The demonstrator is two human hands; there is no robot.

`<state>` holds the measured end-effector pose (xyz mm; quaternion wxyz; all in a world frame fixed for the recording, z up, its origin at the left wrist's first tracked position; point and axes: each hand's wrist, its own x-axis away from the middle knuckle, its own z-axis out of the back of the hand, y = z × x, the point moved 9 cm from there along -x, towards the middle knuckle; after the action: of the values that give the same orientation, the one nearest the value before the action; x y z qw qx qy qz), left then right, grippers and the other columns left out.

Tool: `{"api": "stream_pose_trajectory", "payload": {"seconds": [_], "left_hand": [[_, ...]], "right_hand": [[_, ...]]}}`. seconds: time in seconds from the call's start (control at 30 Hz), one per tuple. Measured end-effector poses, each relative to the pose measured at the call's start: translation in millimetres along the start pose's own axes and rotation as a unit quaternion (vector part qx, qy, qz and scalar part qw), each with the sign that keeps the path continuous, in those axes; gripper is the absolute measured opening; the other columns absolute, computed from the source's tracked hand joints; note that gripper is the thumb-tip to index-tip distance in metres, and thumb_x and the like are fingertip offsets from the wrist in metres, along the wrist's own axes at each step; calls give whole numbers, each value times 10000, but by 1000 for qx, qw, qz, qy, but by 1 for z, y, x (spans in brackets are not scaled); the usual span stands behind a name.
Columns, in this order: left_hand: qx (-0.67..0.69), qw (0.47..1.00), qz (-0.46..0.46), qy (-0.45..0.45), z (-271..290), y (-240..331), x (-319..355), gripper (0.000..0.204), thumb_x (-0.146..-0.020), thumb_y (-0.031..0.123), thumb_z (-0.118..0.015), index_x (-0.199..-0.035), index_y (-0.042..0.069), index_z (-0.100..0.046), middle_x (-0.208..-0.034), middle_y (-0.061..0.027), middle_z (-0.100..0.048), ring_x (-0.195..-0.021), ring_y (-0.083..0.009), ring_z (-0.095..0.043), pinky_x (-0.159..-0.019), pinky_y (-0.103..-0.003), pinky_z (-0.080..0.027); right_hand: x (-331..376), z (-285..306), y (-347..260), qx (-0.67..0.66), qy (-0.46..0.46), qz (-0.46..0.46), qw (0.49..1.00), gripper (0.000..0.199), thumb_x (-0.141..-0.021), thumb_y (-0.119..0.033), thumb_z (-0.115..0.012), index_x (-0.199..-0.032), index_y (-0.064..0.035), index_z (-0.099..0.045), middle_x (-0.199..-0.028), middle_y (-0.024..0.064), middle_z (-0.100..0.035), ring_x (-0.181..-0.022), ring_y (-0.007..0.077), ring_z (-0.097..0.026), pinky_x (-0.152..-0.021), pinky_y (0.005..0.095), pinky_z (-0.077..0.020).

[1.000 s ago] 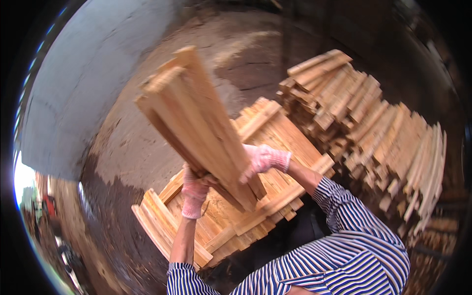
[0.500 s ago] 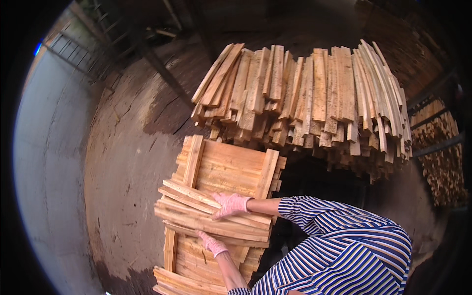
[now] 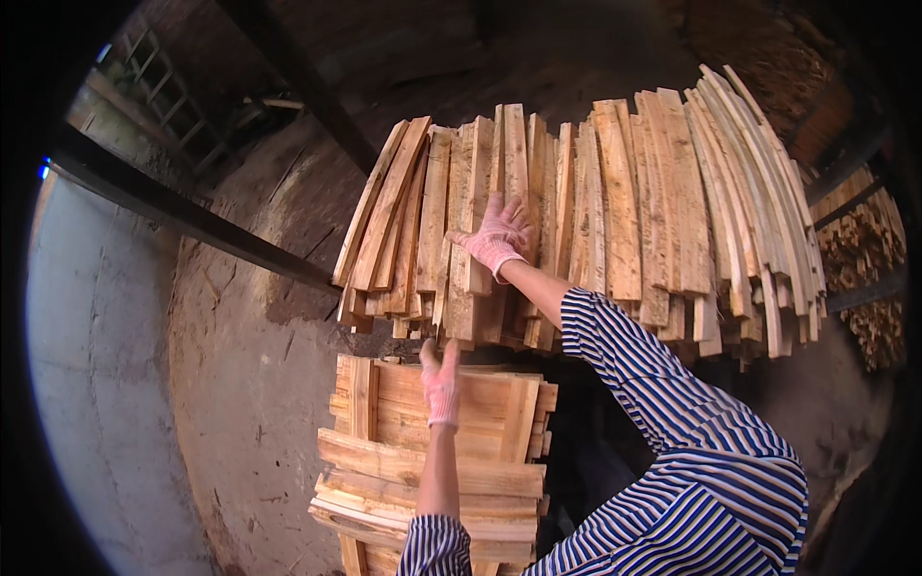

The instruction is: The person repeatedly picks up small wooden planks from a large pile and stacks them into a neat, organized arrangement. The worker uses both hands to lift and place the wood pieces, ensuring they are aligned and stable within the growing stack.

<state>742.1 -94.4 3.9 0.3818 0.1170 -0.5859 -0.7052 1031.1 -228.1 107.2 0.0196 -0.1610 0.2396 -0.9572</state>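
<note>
Both my hands wear pinkish knit gloves. On top of a large pile of rough wooden slats (image 3: pixel 624 211), my right hand (image 3: pixel 499 233) lies palm down with its fingers spread, thumb pointing left. My left hand (image 3: pixel 441 384) is raised, thumb and fingers apart, just below the near end of a slat (image 3: pixel 460 317) that juts from the pile. I see nothing held in either hand. Beneath my left arm is a lower stack of slats (image 3: pixel 432 468), laid crosswise over two upright strips, one of them a left strip (image 3: pixel 363 398).
A dark metal bar (image 3: pixel 192 219) runs diagonally at the left, beside a pale grey wall (image 3: pixel 91 365). Bare earthen floor (image 3: pixel 245 413) lies left of the stack. More stacked wood (image 3: pixel 869 278) stands at the far right behind dark rails.
Both hands have left the slats on the lower stack and moved forward. My right hand is now on the big pile, my left by its near edge. The view has shifted forward.
</note>
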Motion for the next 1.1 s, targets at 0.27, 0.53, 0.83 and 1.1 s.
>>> {"api": "stream_pose_trajectory", "payload": {"seconds": [0.27, 0.53, 0.83, 1.1], "left_hand": [[-50, 988, 144, -26, -37, 3, -61, 769, -736, 433, -877, -1140, -164, -609, -946, -164, -721, -819, -179, -665, -691, -316, -540], [143, 948, 171, -227, -94, 17, -84, 509, -843, 306, -803, -1160, -70, -674, -1101, -141, -721, -949, -171, -687, -832, -294, -557], [272, 888, 187, -320, -143, 73, -60, 416, -885, 247, -740, -1207, -3, -658, -1121, -123, -714, -919, -200, -709, -796, -330, -612], [215, 884, 221, -353, -126, 74, 119, 645, -941, 346, -677, -1437, 0, -453, -1230, -164, -649, -1051, -234, -677, -850, -345, -604]], "right_hand": [[-53, -26, 45, -110, -126, -94, 981, 1249, -726, -649, -761, -1610, -169, -20, -1638, 254, -92, -1480, 349, -253, -1149, 398, -321], [-49, -19, 57, -105, -35, -137, 984, 1200, -716, -475, -827, -1592, -142, -79, -1621, 253, -127, -1474, 415, -217, -1159, 529, -285], [-67, -14, 95, -420, -104, -86, 897, 834, -797, -244, -776, -1443, -45, -287, -1267, 245, -518, -1087, 313, -603, -865, 423, -553], [100, 61, 148, -589, -262, -20, 764, 530, -945, -217, -649, -1389, 26, -491, -1250, 187, -636, -1084, 264, -651, -968, 345, -529]]}}
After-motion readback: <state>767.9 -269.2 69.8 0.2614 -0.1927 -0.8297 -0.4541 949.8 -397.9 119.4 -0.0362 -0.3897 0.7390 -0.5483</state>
